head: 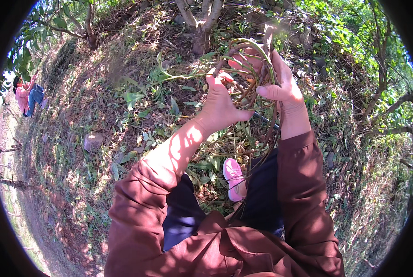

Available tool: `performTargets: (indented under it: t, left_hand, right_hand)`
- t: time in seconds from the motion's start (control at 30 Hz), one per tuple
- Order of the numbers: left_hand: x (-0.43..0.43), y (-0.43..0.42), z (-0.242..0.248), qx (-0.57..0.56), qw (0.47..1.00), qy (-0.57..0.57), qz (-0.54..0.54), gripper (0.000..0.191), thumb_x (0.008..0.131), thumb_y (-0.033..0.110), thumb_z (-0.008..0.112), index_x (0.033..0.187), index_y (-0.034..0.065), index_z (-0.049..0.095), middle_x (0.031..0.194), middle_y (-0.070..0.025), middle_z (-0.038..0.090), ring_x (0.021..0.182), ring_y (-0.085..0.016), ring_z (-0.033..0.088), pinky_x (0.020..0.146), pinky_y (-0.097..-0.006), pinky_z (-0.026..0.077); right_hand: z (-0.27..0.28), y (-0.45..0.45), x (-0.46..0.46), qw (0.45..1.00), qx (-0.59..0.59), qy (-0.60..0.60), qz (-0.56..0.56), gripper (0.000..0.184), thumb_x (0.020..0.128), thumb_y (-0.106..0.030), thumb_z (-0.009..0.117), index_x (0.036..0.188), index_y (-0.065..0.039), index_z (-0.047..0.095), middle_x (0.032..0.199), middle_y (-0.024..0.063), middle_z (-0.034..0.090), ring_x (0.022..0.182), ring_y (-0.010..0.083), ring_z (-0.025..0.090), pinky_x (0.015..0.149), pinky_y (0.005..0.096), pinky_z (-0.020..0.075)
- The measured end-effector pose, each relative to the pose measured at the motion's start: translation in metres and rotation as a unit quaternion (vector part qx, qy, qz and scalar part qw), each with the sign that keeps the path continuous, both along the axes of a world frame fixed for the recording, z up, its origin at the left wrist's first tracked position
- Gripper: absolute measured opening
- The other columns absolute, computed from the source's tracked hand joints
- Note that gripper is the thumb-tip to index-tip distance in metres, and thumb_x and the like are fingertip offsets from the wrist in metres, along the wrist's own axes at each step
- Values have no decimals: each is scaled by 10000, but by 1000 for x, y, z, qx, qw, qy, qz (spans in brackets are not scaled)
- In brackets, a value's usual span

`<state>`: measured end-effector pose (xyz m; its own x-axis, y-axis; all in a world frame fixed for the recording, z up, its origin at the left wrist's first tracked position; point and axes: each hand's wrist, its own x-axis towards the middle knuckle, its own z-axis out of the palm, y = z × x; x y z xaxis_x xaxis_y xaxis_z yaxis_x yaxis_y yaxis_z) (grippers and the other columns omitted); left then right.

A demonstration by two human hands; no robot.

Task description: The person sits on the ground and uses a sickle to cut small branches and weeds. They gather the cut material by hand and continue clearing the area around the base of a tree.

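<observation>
A looped bundle of brown twigs and green stems (269, 65) is up in front of me, off the ground. My right hand (285, 88) is wrapped around its right side, thumb in front and fingers partly hidden behind the stems. At the left of the bundle, my left hand (222, 100) has its fingers curled at a cut twig end and a green stem, while its thumb stands apart below. A long curling green stem (178, 77) sticks out leftward past my fingers. Thin twigs (271, 126) trail down from the bundle towards my right leg.
Weedy, leaf-strewn ground surrounds me, with a pink shoe (232, 175) below the hands. A dark rod-like thing (261, 117) shows behind the twigs. A forked tree trunk (201, 36) rises ahead, a stone (93, 142) lies left, branches (381, 83) stand right. Another person (28, 95) is far left.
</observation>
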<state>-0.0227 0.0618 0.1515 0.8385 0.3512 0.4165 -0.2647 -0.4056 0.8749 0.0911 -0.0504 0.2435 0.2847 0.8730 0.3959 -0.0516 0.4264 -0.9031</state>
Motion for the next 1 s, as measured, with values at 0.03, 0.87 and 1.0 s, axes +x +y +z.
performTargets:
  t: [0.03, 0.87, 1.0]
  left_hand:
    - [1, -2, 0, 18, 999, -14, 23, 750, 727, 181, 775, 1226, 97, 222, 1162, -110, 355, 1065, -196, 456, 930, -338, 463]
    - [-1, -12, -31, 98, 988, 82, 87, 1149, 510, 527, 839, 1177, -133, 177, 1137, -170, 278, 1083, -255, 319, 995, -381, 295]
    - [4, -7, -39, 95, 987, 48, 122, 814, 758, 427, 717, 1266, 25, 224, 1263, -103, 400, 1128, -183, 432, 992, -357, 342]
  right_hand:
    - [2, 1, -1, 1000, -3, -6, -24, 872, 547, -58, 797, 1308, 26, 381, 1246, 158, 543, 1204, 276, 518, 1060, 394, 370]
    - [-13, 30, -40, 939, 59, 2, -338, 342, 684, 0, 697, 965, 15, 503, 874, 52, 613, 747, 93, 587, 698, 227, 479]
    - [-15, 32, -43, 931, -29, -61, -357, 438, 731, 41, 665, 1126, 36, 476, 1018, 149, 655, 909, 190, 645, 842, 299, 496]
